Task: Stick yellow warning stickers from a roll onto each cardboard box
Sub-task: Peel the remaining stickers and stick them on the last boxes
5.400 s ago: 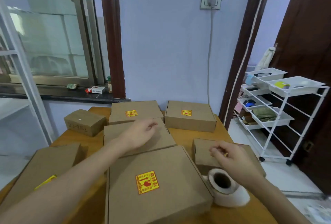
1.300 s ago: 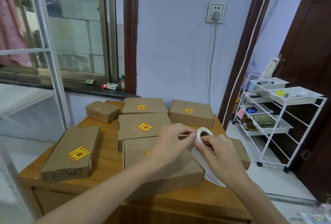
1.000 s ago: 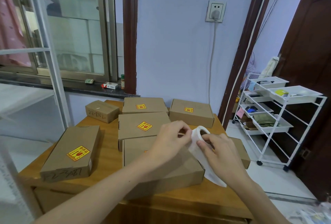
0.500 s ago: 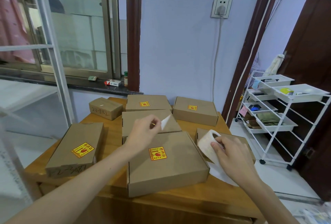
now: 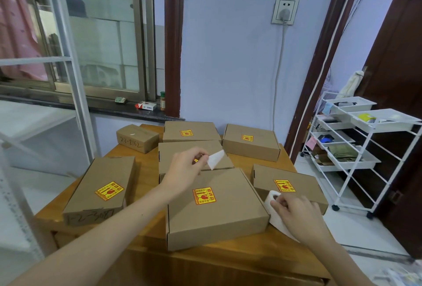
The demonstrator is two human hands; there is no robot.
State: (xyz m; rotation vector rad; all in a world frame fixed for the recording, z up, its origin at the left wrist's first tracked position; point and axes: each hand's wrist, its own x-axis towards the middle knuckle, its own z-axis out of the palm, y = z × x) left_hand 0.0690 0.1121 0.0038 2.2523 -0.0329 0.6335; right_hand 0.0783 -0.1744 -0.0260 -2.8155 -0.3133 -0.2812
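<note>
Your left hand (image 5: 187,167) pinches a peeled sticker (image 5: 215,159), white back showing; your right hand (image 5: 296,211) grips the sticker roll (image 5: 272,199). Carry the sticker to the unmarked small box (image 5: 137,135), lay one edge first, then smooth flat.

Seven brown cardboard boxes are sitting on the wooden table (image 5: 141,185). The small brown box (image 5: 137,138) at the far left corner is lying unstickered, handwriting on its side. The flat boxes at the far edge (image 5: 190,131) (image 5: 251,141), left edge (image 5: 102,189), near edge (image 5: 214,208) and right edge (image 5: 290,185) are each showing a yellow-and-red square warning sticker on top. A peeled sticker (image 5: 214,160), white back facing up, is hanging over the middle box (image 5: 173,151). The white sticker roll (image 5: 272,201) is resting near the right edge, its liner trailing.
</note>
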